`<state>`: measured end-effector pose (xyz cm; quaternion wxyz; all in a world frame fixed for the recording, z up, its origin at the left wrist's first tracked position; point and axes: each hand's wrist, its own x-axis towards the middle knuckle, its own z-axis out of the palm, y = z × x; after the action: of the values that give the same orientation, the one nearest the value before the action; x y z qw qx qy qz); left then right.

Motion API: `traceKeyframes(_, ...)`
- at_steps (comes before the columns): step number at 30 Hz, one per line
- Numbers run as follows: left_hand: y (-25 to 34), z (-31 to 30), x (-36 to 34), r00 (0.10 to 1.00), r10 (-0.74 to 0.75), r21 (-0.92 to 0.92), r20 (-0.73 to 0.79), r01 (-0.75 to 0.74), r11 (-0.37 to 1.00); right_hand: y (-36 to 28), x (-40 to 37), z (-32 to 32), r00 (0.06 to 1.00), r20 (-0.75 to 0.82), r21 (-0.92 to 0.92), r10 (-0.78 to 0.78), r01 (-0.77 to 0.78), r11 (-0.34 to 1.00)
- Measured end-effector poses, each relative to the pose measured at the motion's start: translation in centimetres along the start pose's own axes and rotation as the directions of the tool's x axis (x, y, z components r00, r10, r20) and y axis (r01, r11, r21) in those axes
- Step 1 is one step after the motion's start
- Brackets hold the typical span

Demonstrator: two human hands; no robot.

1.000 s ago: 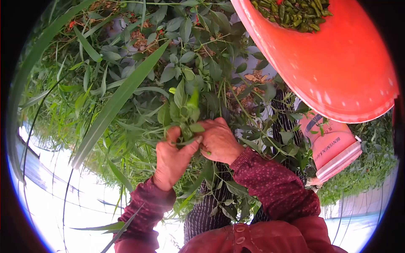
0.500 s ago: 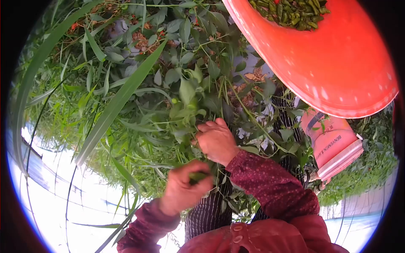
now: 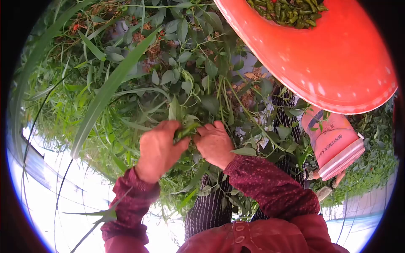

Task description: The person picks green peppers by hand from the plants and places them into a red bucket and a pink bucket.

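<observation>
Partly curled, the left hand (image 3: 159,146) holds greenery (image 3: 186,132).

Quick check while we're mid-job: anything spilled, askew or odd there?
Nothing looks spilled or damaged; the green peppers in view lie inside the red basin. Mildly odd: a long, broad grass blade slants across the smaller leaves beyond the left hand, standing out by its size.

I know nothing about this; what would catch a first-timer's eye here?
Most likely the big red tub at the upper right, with a heap of green peppers inside. Near the middle, the left hand and right hand are close together among leafy plants, the left pinching something green. Below the tub, a pink object with printed lettering also stands out.
</observation>
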<state>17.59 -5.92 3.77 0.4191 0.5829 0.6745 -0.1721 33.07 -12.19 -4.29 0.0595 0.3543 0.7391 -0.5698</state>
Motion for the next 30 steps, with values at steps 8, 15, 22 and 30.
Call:
traceKeyframes(8,3.4,-2.2,-5.7,0.938,0.195,-0.329,0.286,-0.095,0.94,0.9,0.1,-0.4,0.999,0.053,0.039,0.011,-0.013,0.999)
traceKeyframes(15,6.3,-4.3,-0.2,0.999,0.04,-0.887,0.031,0.009,0.461,1.4,-1.2,4.5,0.901,-0.429,0.13,0.064,-0.008,0.992)
traceKeyframes(22,12.3,-8.7,10.7,0.933,0.294,-0.871,-0.207,-0.312,0.38,1.4,-0.8,3.8,0.995,-0.045,0.2,0.089,-0.079,0.977)
traceKeyframes(30,0.3,-0.5,5.2,0.97,0.111,-0.477,-0.214,-0.203,0.855,0.6,-1.4,-1.2,0.973,0.231,0.037,0.022,-0.032,0.999)
